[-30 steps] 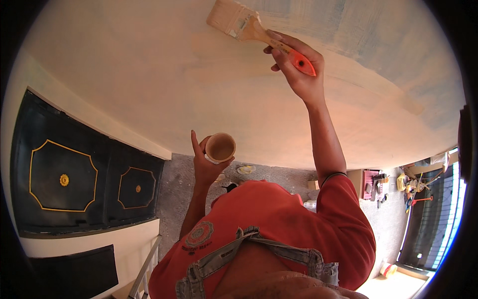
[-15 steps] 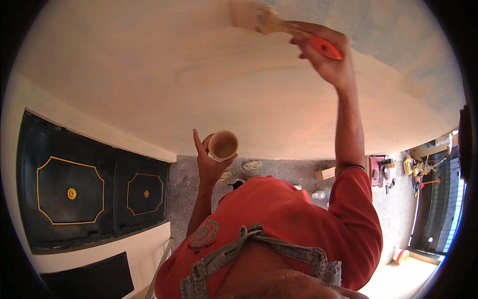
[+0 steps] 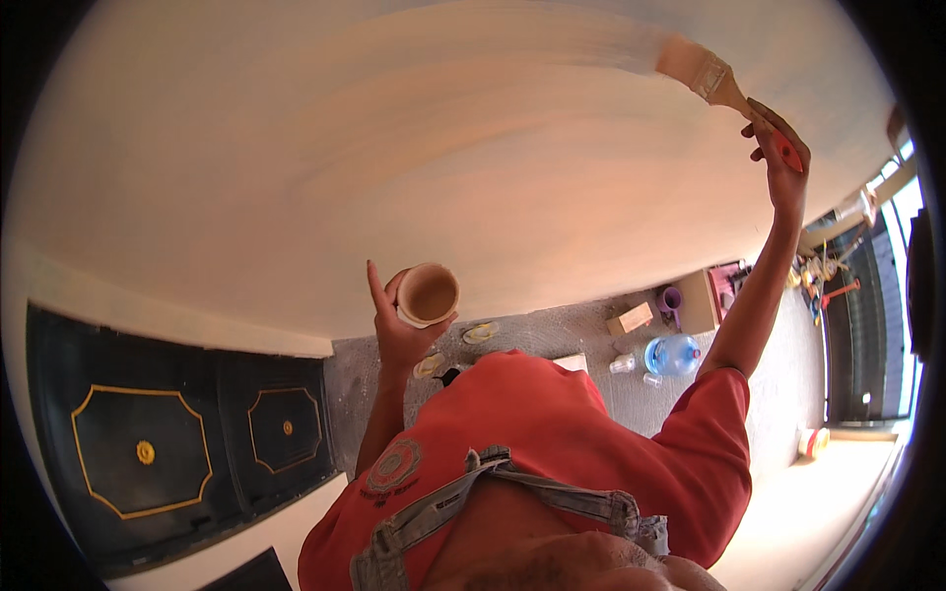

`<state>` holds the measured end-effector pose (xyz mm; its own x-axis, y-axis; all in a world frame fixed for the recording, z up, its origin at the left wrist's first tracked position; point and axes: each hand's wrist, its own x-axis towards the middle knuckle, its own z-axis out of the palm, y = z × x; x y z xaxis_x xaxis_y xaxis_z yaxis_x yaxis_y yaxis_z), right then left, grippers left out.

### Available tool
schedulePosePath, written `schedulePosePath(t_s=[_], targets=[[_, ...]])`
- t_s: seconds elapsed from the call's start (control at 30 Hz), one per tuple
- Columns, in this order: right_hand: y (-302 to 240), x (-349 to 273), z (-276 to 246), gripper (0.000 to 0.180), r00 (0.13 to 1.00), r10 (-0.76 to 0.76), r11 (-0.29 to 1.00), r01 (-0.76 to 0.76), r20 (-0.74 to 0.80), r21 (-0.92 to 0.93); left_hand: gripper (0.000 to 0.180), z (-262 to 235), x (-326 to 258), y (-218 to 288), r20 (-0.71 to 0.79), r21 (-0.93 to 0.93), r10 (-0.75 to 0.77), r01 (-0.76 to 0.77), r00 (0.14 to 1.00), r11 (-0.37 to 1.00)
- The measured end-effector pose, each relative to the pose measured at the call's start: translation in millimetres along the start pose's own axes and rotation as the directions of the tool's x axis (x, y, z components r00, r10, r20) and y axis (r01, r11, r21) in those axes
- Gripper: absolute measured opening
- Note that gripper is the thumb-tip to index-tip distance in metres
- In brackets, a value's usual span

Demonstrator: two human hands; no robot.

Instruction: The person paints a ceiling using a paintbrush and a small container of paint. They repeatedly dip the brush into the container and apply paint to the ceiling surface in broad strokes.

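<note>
Pressing its pale bristles to the cream wall [image 3: 394, 148] at two o'clock, the flat paintbrush [image 3: 711, 79] looks light and stiff, its soft tip likely to flex; the right hand [image 3: 778, 163] wraps its grip firmly around the orange handle, the sensible place to hold. Near centre, the left hand [image 3: 399, 330] clasps a small paint cup [image 3: 429, 294], probably light but spillable, above the red shirt [image 3: 552, 443].

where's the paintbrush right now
In the head view's upper right, the paintbrush is held up in the right hand, bristles against the pale wall, far from the cup.
</note>
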<state>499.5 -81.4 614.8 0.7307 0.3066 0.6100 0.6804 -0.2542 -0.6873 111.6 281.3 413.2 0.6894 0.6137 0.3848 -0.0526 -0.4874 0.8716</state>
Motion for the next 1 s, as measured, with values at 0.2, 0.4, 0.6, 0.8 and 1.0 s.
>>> schedulePosePath(t_s=[0.2,0.4,0.6,0.8,1.0], targets=[[53,-5,-63,0.032,0.992,0.054,0.998,-0.055,-0.114,-0.009,0.133,0,0,1,0.034,-0.002,0.024,-0.023,0.999,1.0],[79,-21,-96,0.032,0.934,0.091,0.996,-0.085,-0.344,0.031,0.133,-3,0,0,0.056,0.023,0.026,-0.027,0.998,0.999],[27,-56,-29,0.033,0.887,0.122,0.963,0.002,-0.444,0.269,0.133,-1,-3,-1,0.075,-0.01,0.001,0.0,0.997,1.0],[-44,-50,86,0.033,0.992,-0.001,0.894,0.058,-0.128,0.445,0.134,1,-3,-3,0.108,-0.033,0.045,-0.042,0.993,0.999],[-51,-12,140,0.033,0.998,-0.055,0.884,0.036,0.028,0.465,0.134,0,1,4,0.087,0.026,0.008,-0.011,0.996,1.0]])
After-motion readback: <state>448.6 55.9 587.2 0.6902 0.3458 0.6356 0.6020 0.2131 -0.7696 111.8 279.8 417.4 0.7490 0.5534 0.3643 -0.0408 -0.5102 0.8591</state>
